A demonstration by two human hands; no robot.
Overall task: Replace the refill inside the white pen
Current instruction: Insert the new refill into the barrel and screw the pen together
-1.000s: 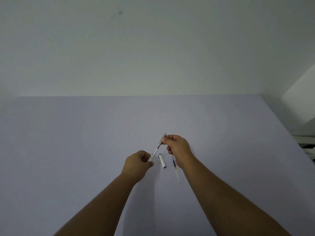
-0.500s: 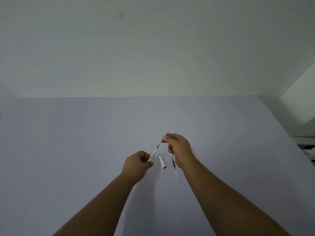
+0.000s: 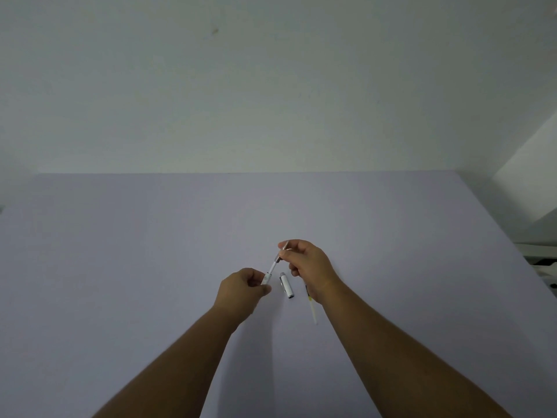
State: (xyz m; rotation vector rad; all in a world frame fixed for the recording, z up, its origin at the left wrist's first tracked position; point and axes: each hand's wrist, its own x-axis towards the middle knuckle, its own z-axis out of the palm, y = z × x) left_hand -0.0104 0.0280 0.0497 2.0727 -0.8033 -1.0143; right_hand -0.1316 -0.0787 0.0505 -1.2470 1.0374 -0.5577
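Note:
My left hand (image 3: 245,289) grips the white pen barrel (image 3: 266,278) at its lower end, above the table. My right hand (image 3: 307,267) pinches the grey tip section (image 3: 283,248) at the upper end. A thin white refill (image 3: 273,267) spans the gap between barrel and tip, so the pen slants up to the right. The white pen cap (image 3: 286,285) with a silver clip lies flat on the table between my hands. A second refill (image 3: 312,307), pale with a dark and yellow end, lies on the table partly under my right wrist.
A lavender table top (image 3: 150,267) fills the lower view, meeting a pale wall (image 3: 271,86) at the back. The table's right edge runs diagonally past some white objects (image 3: 542,260) at the far right.
My right hand has drawn the tip section slightly up and away from the barrel, showing more of the refill. My left hand, the cap and the spare refill have stayed put.

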